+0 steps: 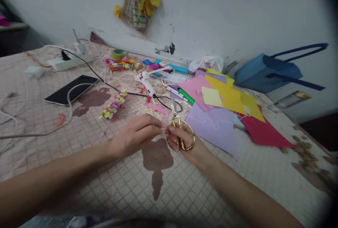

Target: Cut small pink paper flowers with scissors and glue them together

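My right hand (185,140) grips small gold-handled scissors (177,124), fingers through the loops, blades pointing away from me. My left hand (136,134) is closed in a pinch right next to the scissors, its fingertips meeting the right hand; whatever it pinches is too small to make out. Both hands hover over a pink checked cloth (79,140). A small pink paper scrap (157,108) lies just beyond the fingers.
Coloured paper sheets (219,97) lie to the right, markers (182,94) and a glue gun (146,82) behind. A paper flower garland (114,104), a phone (70,89), a power strip (70,62), cables and a blue bag (266,73) surround them.
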Demonstrator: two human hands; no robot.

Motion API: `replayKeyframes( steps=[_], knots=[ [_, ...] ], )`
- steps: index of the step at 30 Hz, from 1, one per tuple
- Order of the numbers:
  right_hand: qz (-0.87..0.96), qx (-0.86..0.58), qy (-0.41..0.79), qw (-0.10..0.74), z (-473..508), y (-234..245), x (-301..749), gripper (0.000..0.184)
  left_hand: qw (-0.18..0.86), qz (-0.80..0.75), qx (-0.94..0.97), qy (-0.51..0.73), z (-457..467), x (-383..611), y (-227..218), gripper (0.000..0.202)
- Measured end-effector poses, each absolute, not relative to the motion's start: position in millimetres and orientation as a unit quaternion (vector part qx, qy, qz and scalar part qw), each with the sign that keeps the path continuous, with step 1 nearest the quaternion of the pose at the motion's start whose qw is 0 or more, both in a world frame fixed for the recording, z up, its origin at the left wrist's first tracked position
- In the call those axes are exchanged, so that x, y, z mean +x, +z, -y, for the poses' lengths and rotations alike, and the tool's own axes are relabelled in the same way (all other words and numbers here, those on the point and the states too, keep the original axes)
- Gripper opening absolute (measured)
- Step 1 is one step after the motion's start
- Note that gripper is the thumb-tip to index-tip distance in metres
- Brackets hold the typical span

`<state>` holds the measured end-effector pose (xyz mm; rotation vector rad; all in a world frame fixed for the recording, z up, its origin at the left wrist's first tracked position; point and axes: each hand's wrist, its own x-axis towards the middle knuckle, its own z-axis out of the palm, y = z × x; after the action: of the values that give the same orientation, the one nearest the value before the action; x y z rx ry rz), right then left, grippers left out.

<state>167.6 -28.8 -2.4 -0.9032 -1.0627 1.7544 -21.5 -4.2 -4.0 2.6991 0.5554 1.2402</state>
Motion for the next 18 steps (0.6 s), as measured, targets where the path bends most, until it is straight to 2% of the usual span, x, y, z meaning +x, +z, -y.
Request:
replayKeyframes(
  steps=[7, 18],
  knots=[
    [0.436, -0.374, 0.702, 0.421, 38.6, -2.4, 167.4, 0.020, 0.001, -0.161, 0.922, 0.353, 7.3, -24.8, 4.8, 0.018],
    [0.467, -0.401, 0.672, 0.412, 40.6, -2.2, 169.9, 0.014, 0.015, -0.144, 0.935, 0.323, 9.4, -22.9, 10.7, 0.021]
  ],
)
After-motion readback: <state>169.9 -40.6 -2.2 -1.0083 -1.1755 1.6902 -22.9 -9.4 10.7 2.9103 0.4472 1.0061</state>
